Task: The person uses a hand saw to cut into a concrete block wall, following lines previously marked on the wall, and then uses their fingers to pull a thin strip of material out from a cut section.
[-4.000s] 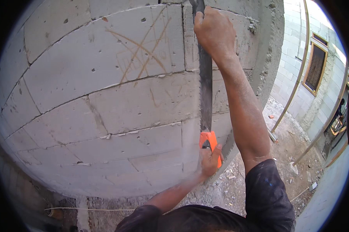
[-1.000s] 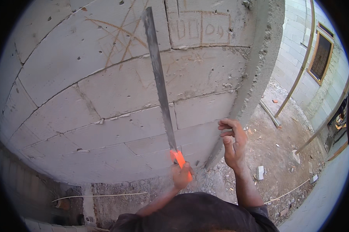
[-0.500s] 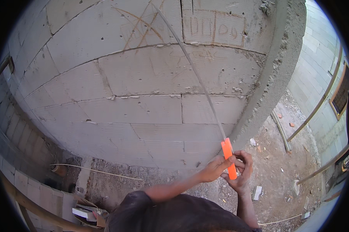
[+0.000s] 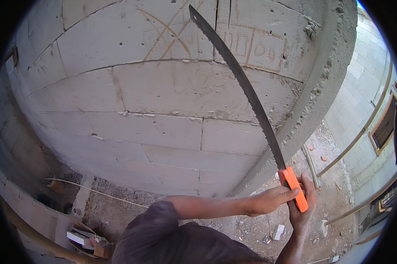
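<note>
Far left and low, an open carton (image 4: 102, 250) sits with a white piece in it, and a pale thin strip (image 4: 101, 193) runs along the ground toward my sleeve. Then comes the big grey block wall (image 4: 163, 127), brown strokes crossed on it! In front of it stands my saw (image 4: 256, 103), blade slanting from upper left down to its orange handle (image 4: 300, 201), teeth facing lower left. My left hand (image 4: 268, 201) is closed on that handle, thumb across it. Just beyond, my right hand (image 4: 307, 200) cups behind, fingers curled; how firmly, I can't tell. Farther right, a slim pole (image 4: 362, 134) leans before a framed window (image 4: 383, 127).
</note>
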{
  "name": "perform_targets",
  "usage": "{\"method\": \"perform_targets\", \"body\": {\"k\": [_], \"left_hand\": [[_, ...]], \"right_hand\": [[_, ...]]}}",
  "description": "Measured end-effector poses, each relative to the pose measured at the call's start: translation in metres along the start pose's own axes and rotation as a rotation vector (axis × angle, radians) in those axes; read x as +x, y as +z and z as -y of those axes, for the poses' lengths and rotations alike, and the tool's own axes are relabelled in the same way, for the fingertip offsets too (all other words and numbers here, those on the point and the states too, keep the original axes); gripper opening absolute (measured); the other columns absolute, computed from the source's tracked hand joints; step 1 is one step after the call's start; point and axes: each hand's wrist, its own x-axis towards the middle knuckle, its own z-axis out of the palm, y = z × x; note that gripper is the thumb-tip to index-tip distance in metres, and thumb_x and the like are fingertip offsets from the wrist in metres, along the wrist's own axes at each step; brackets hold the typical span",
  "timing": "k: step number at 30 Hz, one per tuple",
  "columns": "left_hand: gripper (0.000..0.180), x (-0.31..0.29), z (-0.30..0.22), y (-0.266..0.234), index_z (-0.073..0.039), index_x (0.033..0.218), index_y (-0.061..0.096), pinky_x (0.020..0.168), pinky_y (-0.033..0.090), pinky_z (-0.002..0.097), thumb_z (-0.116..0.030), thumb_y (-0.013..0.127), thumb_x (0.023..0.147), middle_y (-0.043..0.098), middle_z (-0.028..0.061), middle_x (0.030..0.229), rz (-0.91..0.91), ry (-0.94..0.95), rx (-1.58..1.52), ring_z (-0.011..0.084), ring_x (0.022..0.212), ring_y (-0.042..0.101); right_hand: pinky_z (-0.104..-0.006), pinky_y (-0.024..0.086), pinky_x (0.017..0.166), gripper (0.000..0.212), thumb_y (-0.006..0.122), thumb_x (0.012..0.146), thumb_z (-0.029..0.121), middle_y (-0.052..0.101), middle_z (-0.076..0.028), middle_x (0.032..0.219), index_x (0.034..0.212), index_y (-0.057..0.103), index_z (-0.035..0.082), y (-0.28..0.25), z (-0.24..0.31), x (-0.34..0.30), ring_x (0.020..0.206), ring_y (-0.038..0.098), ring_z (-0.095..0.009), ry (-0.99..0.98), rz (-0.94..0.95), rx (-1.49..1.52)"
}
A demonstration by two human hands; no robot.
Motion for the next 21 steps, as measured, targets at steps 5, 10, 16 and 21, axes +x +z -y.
{"method": "perform_targets", "body": {"k": [5, 10, 16, 21], "left_hand": [[0.059, 0.011, -0.025, -0.001, 0.003, 0.134, 0.051, 0.109, 0.035, 0.0346, -0.047, 0.036, 0.106, 0.055, 0.0131, 0.131, 0.183, 0.042, 0.118, 0.0193, 0.127, 0.047], [0.046, -0.037, -0.076, -0.02, 0.001, 0.123, 0.063, 0.083, 0.052, 0.0334, -0.038, 0.057, 0.1, 0.067, 0.0133, 0.108, -0.099, 0.159, 0.663, 0.0187, 0.096, 0.064], [0.042, -0.086, -0.191, -0.078, -0.009, 0.119, 0.068, 0.071, 0.053, 0.0301, -0.011, 0.081, 0.079, 0.065, 0.0106, 0.116, -1.279, 0.994, 1.809, 0.019, 0.095, 0.065], [0.058, -0.099, -0.243, -0.082, -0.019, 0.13, 0.061, 0.087, 0.052, 0.0386, -0.024, 0.083, 0.077, 0.06, 0.0043, 0.124, -1.435, 0.766, 2.349, 0.0232, 0.109, 0.058]], "right_hand": [[-0.0408, 0.049, 0.091, 0.045, 0.07, 0.079, 0.0, 0.056, -0.02, 0.119, 0.122, 0.062, -0.001, -0.025, 0.014, 0.013, 0.109, 0.058, -0.034, -0.126, -0.036, -0.276], [-0.0322, 0.05, 0.063, 0.044, 0.071, 0.075, -0.006, 0.063, -0.016, 0.098, 0.119, 0.064, -0.004, -0.076, 0.012, 0.059, 0.079, 0.064, -0.023, -0.39, -0.104, -0.492], [-0.0381, 0.055, 0.087, 0.049, 0.067, 0.082, -0.009, 0.068, -0.017, 0.114, 0.13, 0.061, 0.002, -0.15, 0.0, 0.123, 0.1, 0.068, -0.028, -0.462, -0.03, -0.518], [-0.0411, 0.053, 0.097, 0.047, 0.067, 0.084, -0.008, 0.067, -0.017, 0.122, 0.129, 0.061, 0.004, -0.167, 0.004, 0.182, 0.112, 0.066, -0.029, -0.644, 0.03, -0.449]]}}
